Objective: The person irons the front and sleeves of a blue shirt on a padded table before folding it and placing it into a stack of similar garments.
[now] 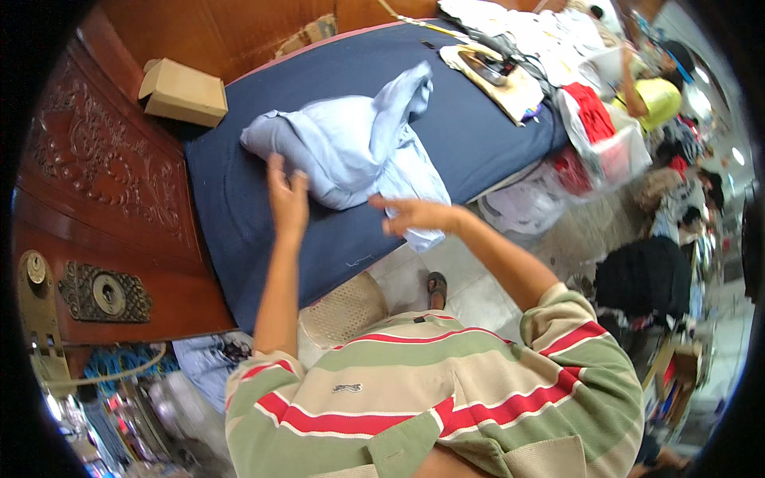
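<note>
one light-blue cloth garment [339, 147], wrinkled and softly heaped, lies on one counter [474, 139] under navy fabric. two bare hands reach it: the left hand [288, 199] and right hand [418, 215] each have the grip apart, fingers loose. one angular cardboard box [187, 94] sits left; one iron [488, 70] rests right.

Left hand [288, 201] spread, pointing forward; right hand [421, 215] loose, pointing left.

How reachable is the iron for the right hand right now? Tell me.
Probably yes, with a stretch: past the blue garment, nothing tall seems to stand between the right hand and the iron.
</note>
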`<state>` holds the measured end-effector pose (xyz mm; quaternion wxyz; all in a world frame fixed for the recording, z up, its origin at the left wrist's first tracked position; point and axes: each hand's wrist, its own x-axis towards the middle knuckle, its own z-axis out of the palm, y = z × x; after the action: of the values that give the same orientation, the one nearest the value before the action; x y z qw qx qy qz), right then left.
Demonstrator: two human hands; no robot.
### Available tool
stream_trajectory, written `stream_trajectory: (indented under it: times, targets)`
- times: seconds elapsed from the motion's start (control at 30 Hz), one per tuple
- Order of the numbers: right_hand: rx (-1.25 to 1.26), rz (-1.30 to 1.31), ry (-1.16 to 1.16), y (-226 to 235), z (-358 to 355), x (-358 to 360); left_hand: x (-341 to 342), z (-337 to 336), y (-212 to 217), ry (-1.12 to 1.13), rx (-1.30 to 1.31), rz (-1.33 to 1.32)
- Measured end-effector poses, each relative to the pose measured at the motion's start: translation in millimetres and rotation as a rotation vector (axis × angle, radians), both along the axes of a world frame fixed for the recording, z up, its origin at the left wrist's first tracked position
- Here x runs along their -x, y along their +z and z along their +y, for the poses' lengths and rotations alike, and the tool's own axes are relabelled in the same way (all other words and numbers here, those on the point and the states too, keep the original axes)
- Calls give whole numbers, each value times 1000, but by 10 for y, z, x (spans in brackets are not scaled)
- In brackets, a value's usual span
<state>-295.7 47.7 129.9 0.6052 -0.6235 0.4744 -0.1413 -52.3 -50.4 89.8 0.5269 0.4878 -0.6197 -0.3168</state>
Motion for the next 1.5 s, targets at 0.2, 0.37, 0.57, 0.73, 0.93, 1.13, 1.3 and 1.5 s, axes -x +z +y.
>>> stream_trajectory:
  times: [0.2, 0.37, 0.57, 0.73, 0.93, 1.13, 1.3, 1.5]
  targets:
    - [173, -597, -2, 312, 347, 643, 1055, 930, -753, 178, -139, -542]
    - [512, -1546, 387, 1374, 581, 723, 1600, 597, -741, 429, -182, -799]
    - [691, -1422, 943, 1638, 542, 927, 1207, 184, -733, 499, -255, -89]
    - [1017, -367, 603, 383, -493, 844, 1209, 729, -148, 535, -2, 586]
    - [826, 367, 76, -1055, -1903, 1333, 1152, 841, 754, 298, 273, 621]
    - [324, -227, -225, -511, -2165, 1289, 200, 608, 265, 647, -121, 412]
    - [999, 307, -347, -705, -1937, 1562, 624, 563, -453, 620, -119, -225]
    - [1057, 26, 57, -596, -1474, 831, 929, 324, -282, 652, -14, -756]
